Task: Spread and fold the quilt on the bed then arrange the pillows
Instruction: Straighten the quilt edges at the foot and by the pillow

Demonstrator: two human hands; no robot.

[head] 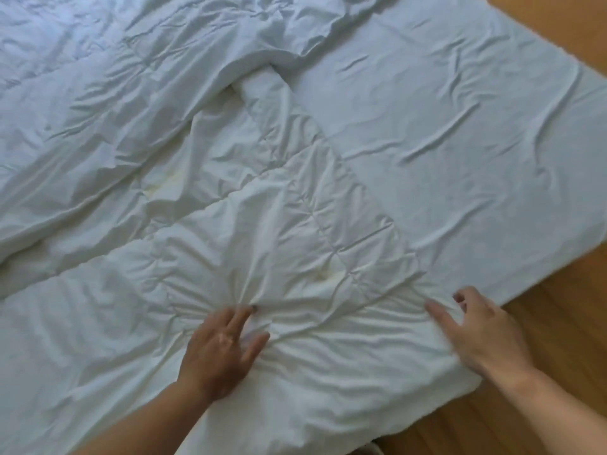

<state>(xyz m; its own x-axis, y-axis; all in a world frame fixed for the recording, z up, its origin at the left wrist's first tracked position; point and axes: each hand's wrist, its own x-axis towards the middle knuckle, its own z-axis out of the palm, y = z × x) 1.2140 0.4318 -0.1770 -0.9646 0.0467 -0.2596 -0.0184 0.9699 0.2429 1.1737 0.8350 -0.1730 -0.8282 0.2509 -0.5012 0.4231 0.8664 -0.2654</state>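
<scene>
a: start at the left. where's the quilt?

b: the white quilt (230, 192) lies over the left and middle of the bed, rumpled, with stitched squares and a few faint yellowish patches. a thick fold runs across it from the left edge toward the middle, and farther back it heaps into a crumpled ridge. its near edge hangs at the bed's front side.

a: and the left hand?

b: the left hand (223, 346) lies palm down on the quilt near that front edge. its fingers (244, 318) are straight and spread, pressing into the cloth rather than gripping it. creases fan out from the fingertips.

a: the right hand?

b: the right hand (483, 336) sits at the quilt's near right corner, close to where the quilt ends and the floor begins. it's a bit blurred. the forefinger reaches out toward the left over the cloth and the other fingers are loosely bent. they close on nothing i can see, and the thumb is hidden.

a: what's right of the quilt?

b: a bare white sheet (460, 126), wrinkled, covers the right part of the bed out to its corner. beyond it, on the right and along the bottom, is a wooden floor (558, 356).
</scene>
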